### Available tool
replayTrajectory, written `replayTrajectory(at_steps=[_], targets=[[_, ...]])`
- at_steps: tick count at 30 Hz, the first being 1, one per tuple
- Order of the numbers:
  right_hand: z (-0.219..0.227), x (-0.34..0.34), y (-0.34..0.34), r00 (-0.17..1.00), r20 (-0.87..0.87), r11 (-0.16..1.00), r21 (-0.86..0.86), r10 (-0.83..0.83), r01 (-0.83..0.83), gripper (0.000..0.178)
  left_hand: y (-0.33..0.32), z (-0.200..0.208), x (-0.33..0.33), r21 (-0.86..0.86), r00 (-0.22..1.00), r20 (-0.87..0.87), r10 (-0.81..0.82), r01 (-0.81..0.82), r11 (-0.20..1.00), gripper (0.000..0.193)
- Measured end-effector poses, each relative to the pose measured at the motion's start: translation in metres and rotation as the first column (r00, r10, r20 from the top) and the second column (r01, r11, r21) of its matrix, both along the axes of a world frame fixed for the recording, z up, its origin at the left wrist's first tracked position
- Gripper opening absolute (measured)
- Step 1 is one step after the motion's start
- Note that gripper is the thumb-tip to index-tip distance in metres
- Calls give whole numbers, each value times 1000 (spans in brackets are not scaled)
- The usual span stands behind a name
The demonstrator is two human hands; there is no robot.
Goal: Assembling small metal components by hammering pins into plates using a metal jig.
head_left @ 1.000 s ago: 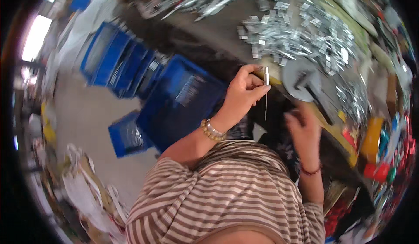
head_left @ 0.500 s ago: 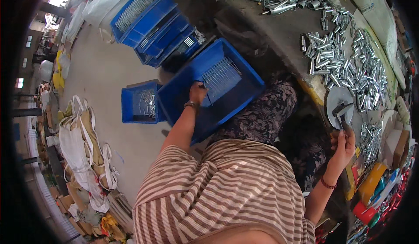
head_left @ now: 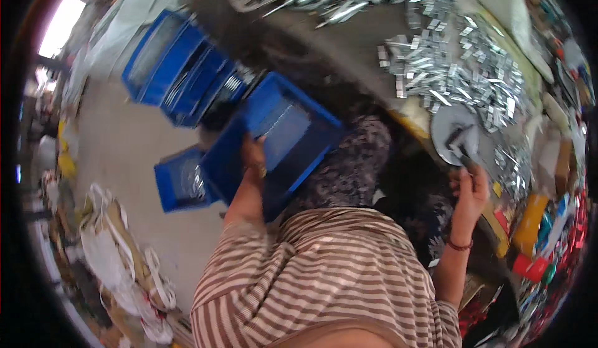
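My left hand is inside a large blue plastic bin that rests against my lap. Motion blurs its fingers, so whether they hold anything is unclear. Beyond it, a row of thin metal rods lies in the bin. My right hand is closed, thumb and fingers pinching the near end of a dark handle. That handle reaches onto a round grey disc at the bench edge. Behind the disc spreads a heap of short shiny metal tubes.
Stacked blue bins stand on the floor at far left, with a smaller blue bin nearer. White sacks lie at left. Larger metal parts cover the far bench. A yellow object and a red one are at right.
The whole view has shifted and blurred, with the bins and bench now further left. My left hand remains in the bin; my right hand stays at the dark handle by the disc.
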State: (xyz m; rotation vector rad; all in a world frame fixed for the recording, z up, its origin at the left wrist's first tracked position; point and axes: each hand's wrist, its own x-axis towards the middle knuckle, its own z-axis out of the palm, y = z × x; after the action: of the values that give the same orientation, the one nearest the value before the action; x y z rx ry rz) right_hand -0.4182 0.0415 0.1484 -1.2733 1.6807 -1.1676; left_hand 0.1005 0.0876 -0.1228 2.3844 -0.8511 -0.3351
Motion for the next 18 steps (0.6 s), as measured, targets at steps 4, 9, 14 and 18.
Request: replayTrajectory(at_steps=[4,9,14,18], targets=[[6,8,1,994,103,1000,-6,24,-23,16,-37,45,-10,-175,994,-99,-40,22,984,40],[12,6,6,992,124,1000,-23,14,-11,16,-113,188,-112,-624,899,-63,-434,304,720,26],[17,8,6,995,95,999,-50,17,-13,16,-138,271,-212,-553,622,52,-781,669,496,38],[20,-1,16,988,130,996,-41,83,-79,16,-152,287,-241,-250,571,252,-781,819,517,54]])
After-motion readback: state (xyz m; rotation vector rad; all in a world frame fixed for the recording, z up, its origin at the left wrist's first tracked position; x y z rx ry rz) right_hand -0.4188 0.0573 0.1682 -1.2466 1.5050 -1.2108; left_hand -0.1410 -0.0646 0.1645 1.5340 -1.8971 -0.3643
